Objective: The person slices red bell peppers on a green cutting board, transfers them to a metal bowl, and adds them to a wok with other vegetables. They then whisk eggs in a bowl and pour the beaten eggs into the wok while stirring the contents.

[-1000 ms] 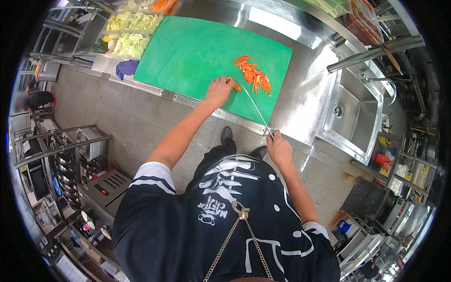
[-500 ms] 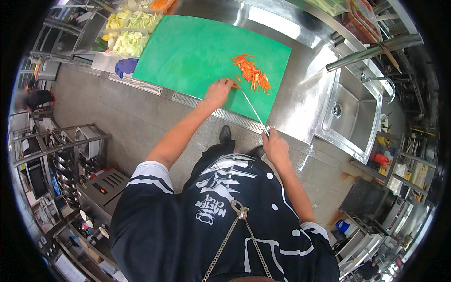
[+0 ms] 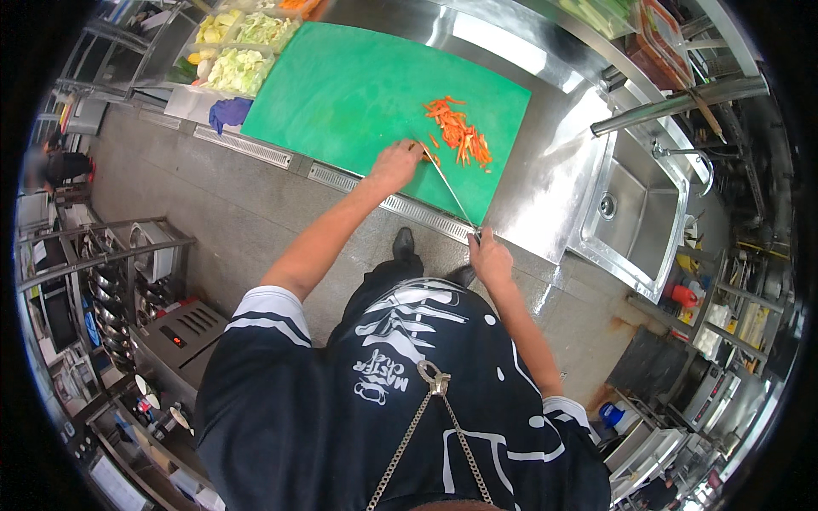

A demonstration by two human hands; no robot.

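A large green cutting board lies on the steel counter. My left hand rests near the board's front edge, its fingers closed on an orange carrot piece that they mostly cover. In my right hand is the handle of a long knife. Its thin blade slants up and left across the board's front edge, and its tip end lies against the carrot beside my left fingertips. Cut carrot strips are heaped on the board's right part, with a few loose ones nearer the blade.
Clear containers of chopped cabbage and other vegetables stand left of the board, with a purple cloth at its left corner. To the right is a steel sink with a tap. A metal post juts in above the counter's right side.
The knife and my right hand have shifted slightly up and left, bringing the blade more over the carrot piece. My left hand stays nearly in place.
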